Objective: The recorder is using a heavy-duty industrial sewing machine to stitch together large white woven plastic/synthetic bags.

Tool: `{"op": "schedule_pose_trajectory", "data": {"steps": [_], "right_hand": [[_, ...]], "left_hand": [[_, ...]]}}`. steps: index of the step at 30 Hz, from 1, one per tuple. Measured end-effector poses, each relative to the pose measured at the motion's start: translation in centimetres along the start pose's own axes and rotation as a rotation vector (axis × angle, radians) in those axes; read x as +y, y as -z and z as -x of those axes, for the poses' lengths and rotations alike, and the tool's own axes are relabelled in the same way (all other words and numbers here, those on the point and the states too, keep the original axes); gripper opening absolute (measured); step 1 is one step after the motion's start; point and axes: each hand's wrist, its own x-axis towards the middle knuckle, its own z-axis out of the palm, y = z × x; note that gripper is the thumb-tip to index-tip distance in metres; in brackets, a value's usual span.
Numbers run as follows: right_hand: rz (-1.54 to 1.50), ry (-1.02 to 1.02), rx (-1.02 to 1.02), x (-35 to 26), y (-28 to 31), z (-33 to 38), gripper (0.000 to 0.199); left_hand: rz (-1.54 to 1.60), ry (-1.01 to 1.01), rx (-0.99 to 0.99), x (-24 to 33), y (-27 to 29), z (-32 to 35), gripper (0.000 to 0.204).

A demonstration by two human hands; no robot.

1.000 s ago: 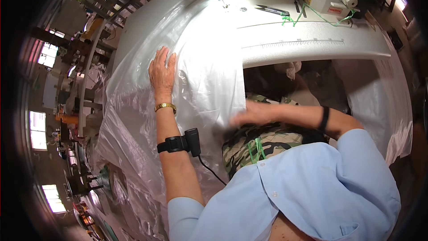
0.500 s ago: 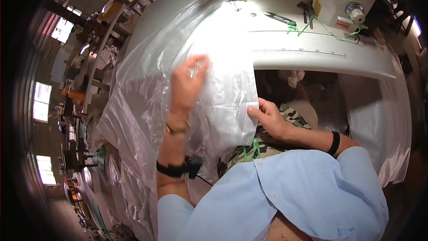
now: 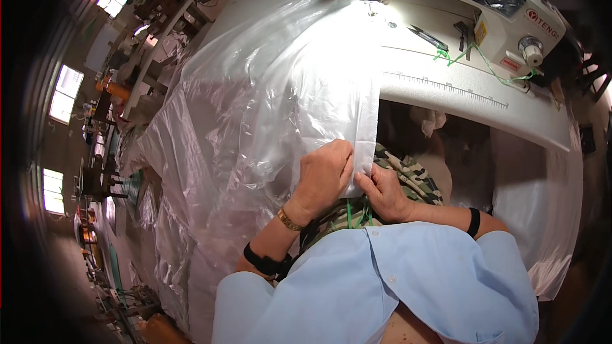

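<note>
A sheet of translucent white plastic film runs from under the sewing machine's needle area down over the table's near edge to my lap. Its right border is a folded hem strip. My left hand is closed on the film just left of that strip, fingertips pinched together. On the strip's lower right edge, my right hand grips the film between thumb and curled fingers. Both hands are close together near the lower end. The sewing machine stands at the upper right, its lamp shining brightly on the film.
Thread snips with green cord and a small dark tool lie on the machine bed. A ruler scale marks the table's front edge, above a dark opening. More plastic film hangs at the right. Green strips hang at my lap.
My left hand has come down and right from over the film to grip beside the hem. My right hand has moved slightly lower, still on the edge. The border now shows a folded strip.
</note>
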Motion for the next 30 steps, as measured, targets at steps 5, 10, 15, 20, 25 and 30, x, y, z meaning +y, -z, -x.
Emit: {"op": "schedule_pose_trajectory", "data": {"steps": [5, 10, 15, 20, 25, 30], "right_hand": [[0.182, 0.177, -0.038, -0.6, -0.7, 0.0, 0.020], [0.291, 0.201, -0.141, -1.2, -0.8, -0.2, 0.016], [0.322, 0.242, -0.206, -1.4, -1.1, -0.6, 0.015], [0.421, 0.295, -0.254, -0.9, -1.5, -1.4, 0.015], [0.424, 0.236, -0.341, -2.6, -0.3, -2.3, 0.020], [0.432, 0.176, -0.147, -5.0, 4.7, -6.5, 0.021]], "left_hand": [[0.147, -0.093, 0.020, 0.5, 0.5, -0.1, 0.007], [0.257, -0.008, 0.027, -0.2, 0.2, 0.3, 0.007], [0.457, 0.070, 0.084, -0.8, -0.2, 1.4, 0.010], [0.731, 0.359, 0.044, -1.0, -0.4, 2.0, 0.013], [0.748, 0.368, 0.118, -0.8, -0.4, 2.7, 0.031], [0.680, 0.242, 0.147, -0.8, -0.9, 3.1, 0.038]]}}
